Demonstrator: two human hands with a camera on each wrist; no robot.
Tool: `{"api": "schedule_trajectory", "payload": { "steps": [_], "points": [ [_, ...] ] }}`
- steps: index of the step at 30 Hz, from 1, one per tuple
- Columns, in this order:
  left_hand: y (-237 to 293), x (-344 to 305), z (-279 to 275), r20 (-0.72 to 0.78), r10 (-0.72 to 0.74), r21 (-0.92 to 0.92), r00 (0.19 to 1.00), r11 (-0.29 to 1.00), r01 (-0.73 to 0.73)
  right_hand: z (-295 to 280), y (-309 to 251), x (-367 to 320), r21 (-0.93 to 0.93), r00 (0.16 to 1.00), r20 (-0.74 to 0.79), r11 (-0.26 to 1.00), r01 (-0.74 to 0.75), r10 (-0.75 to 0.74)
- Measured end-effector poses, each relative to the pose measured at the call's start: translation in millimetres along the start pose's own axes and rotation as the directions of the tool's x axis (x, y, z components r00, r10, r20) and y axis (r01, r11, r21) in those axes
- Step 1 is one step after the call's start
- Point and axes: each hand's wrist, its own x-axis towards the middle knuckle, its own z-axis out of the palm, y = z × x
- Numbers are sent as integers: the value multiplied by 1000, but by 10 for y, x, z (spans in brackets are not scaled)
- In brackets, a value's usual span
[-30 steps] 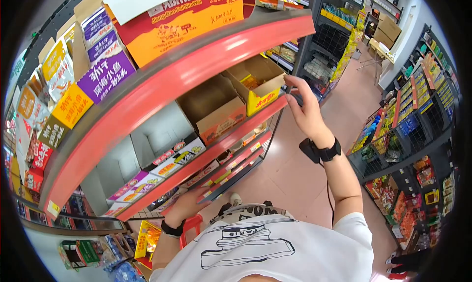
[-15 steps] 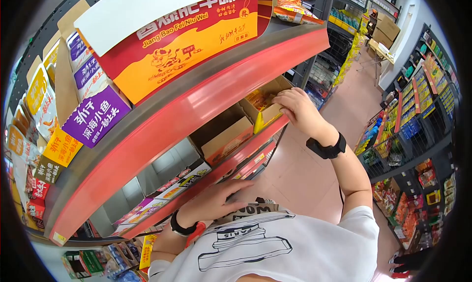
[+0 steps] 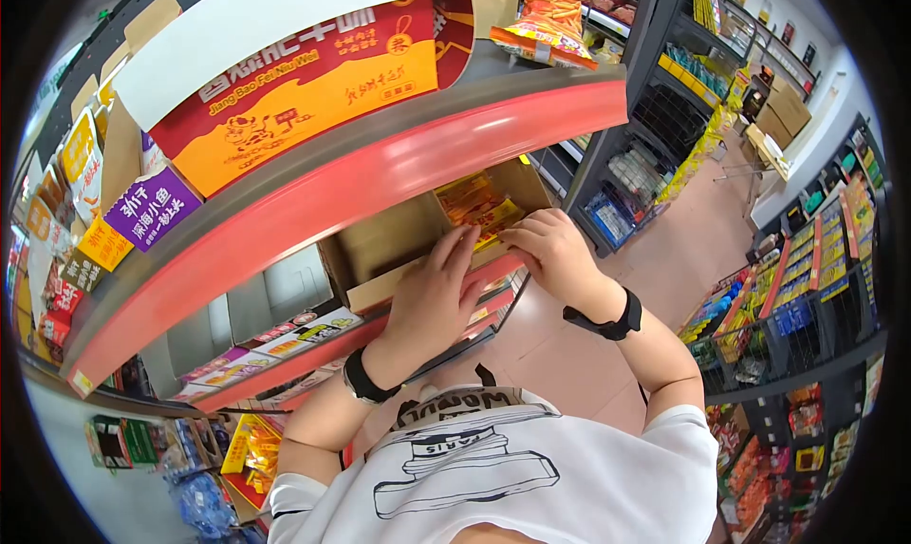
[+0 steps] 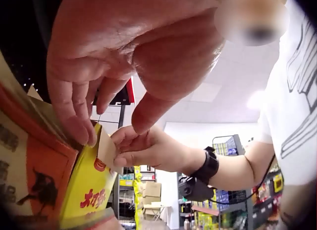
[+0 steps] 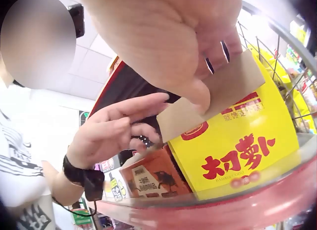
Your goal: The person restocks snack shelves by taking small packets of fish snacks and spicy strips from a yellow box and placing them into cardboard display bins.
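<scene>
A yellow carton [image 5: 233, 153] with red lettering stands on the red-edged shelf. Its cardboard flap [image 5: 233, 86] is folded outward at the top front. My right hand [image 3: 562, 259] pinches that flap, thumb in front and fingers behind it in the right wrist view. Inside the carton lie yellow-and-red packets [image 3: 473, 202]. My left hand [image 3: 424, 307] is beside it with loosely bent fingers, fingertips right at the carton's left edge in the left wrist view. Under that hand stands an orange-brown carton [image 5: 152, 175], its inside bare in the head view.
The red shelf edge [image 3: 380, 188] overhangs the cartons. On the upper shelf sit a red-and-orange box [image 3: 304, 98], a purple box [image 3: 152, 212] and an orange snack bag [image 3: 550, 17]. White cartons [image 3: 275, 340] stand at left. A wire rack [image 3: 655, 164] borders the aisle.
My left hand has come up from below the shelf to the cartons. My right hand has moved from the carton's far corner onto its front flap. The head view has shifted.
</scene>
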Motion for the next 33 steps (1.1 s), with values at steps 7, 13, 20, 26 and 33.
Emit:
{"api": "schedule_trajectory", "payload": {
  "steps": [7,13,20,26,33],
  "points": [
    [88,27,148,-102,-33,25,994,999,36,-239,154,50,208,972,214,977,51,-96],
    [106,15,174,-128,-17,53,992,998,24,-430,425,592,92,873,478,994,52,-90],
    [110,-6,207,-138,-2,65,990,998,12,79,313,1008,-112,539,839,946,303,-74],
    [111,-65,229,-101,37,36,994,999,-34,310,339,901,-141,539,810,814,563,-233],
    [106,-44,220,-114,29,11,993,1000,-28,125,228,924,-109,431,887,835,539,-162]
  ]
}}
